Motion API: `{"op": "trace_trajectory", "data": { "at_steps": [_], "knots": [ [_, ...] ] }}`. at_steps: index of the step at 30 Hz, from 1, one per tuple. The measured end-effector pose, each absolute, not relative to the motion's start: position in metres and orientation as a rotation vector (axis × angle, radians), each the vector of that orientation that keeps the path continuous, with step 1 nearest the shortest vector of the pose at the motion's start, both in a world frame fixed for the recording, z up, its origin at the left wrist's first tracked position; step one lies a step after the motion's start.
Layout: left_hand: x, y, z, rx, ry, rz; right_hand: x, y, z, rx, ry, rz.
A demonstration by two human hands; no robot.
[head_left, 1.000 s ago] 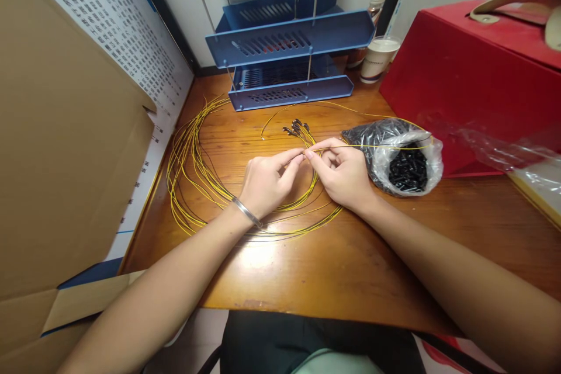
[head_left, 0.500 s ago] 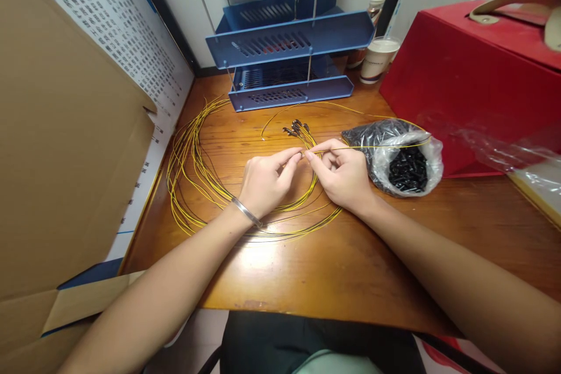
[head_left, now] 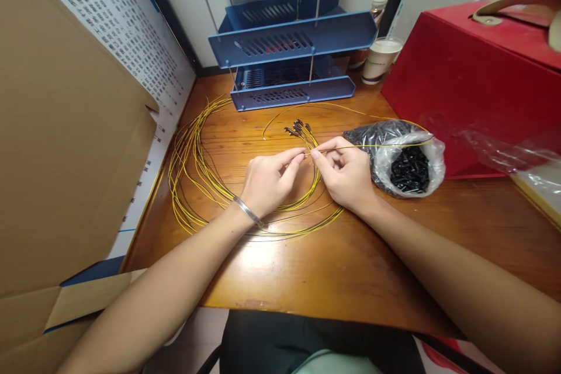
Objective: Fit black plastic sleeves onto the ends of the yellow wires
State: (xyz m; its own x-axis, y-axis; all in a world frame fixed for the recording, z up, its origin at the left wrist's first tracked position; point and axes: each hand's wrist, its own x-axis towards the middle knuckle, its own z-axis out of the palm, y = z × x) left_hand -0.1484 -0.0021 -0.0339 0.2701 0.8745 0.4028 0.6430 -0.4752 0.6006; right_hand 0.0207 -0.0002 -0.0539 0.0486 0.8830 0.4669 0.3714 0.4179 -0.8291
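Note:
A thin yellow and black wire runs from the right into my fingertips above the table. My right hand is closed in a pinch on it between thumb and forefinger. Facing it, my left hand pinches the wire's end; any small part there is hidden by the fingers. Just behind the hands lies a bunch of black connector ends on more wires. A loose coil of yellow and black wires spreads on the left and under both hands. The held wire's other end rests in front of the blue rack.
A plastic bag of small black parts stands open right of my right hand. Behind are a blue tiered rack, a paper cup and a bottle. A red box stands right, cardboard left, on the wooden table.
My fingertips have drawn slightly apart, baring a short length of wire between them. The whole view has shifted a little.

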Motion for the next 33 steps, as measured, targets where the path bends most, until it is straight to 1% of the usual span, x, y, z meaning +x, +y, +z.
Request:
{"op": "trace_trajectory", "data": {
  "at_steps": [8, 14, 27, 33],
  "knots": [
    [-0.1468, -0.0039, -0.0347, 2.246, 1.416, 1.002, 0.0197, -0.0027, -0.0523, -1.145, -1.641, 0.469],
    [-0.1478, -0.0022, -0.0346, 2.238, 1.433, 1.007, 0.0196, -0.0016, -0.0529, -1.169, -1.574, 0.490],
    [-0.1466, -0.0016, -0.0358, 2.318, 1.307, 1.076, 0.0191, -0.0015, -0.0515, -1.166, -1.646, 0.510],
    [-0.1474, -0.0025, -0.0347, 2.276, 1.347, 1.036, 0.0188, -0.0017, -0.0502, -1.185, -1.648, 0.521]
  ]
}}
